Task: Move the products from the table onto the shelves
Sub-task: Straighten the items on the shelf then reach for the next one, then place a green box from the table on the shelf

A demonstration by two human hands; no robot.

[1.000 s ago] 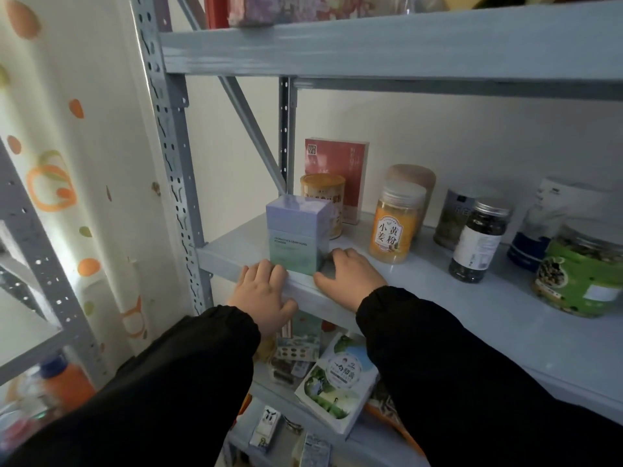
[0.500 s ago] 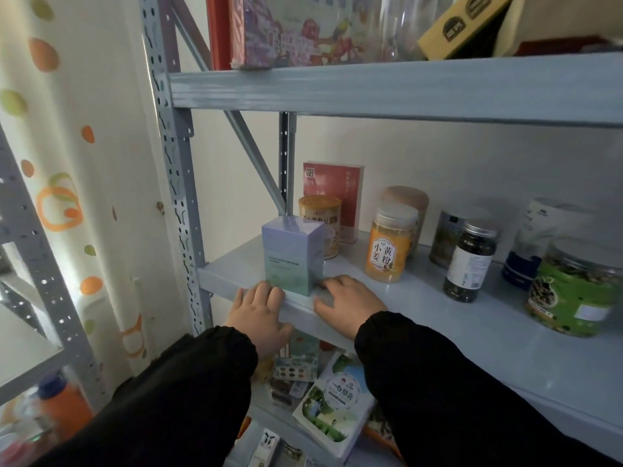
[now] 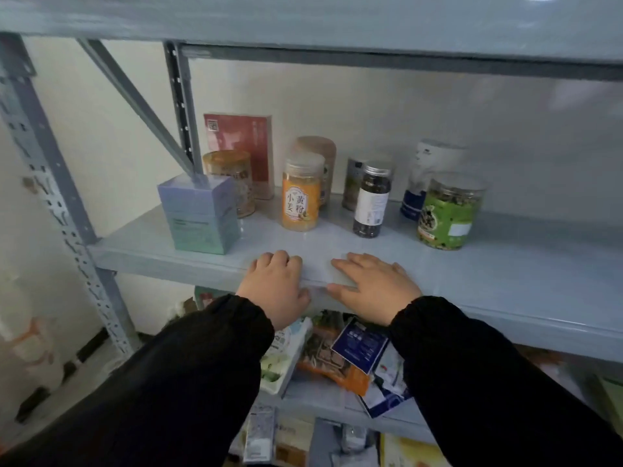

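The left hand (image 3: 274,288) and right hand (image 3: 375,288) have slid right — clear of the box (image 3: 199,214).

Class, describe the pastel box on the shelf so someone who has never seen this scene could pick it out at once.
Find the grey metal shelf holding a row of jars. At its left end, nearest the front, stands the pastel box. Unlike the round jars and the red box behind, it is lilac above, green below.
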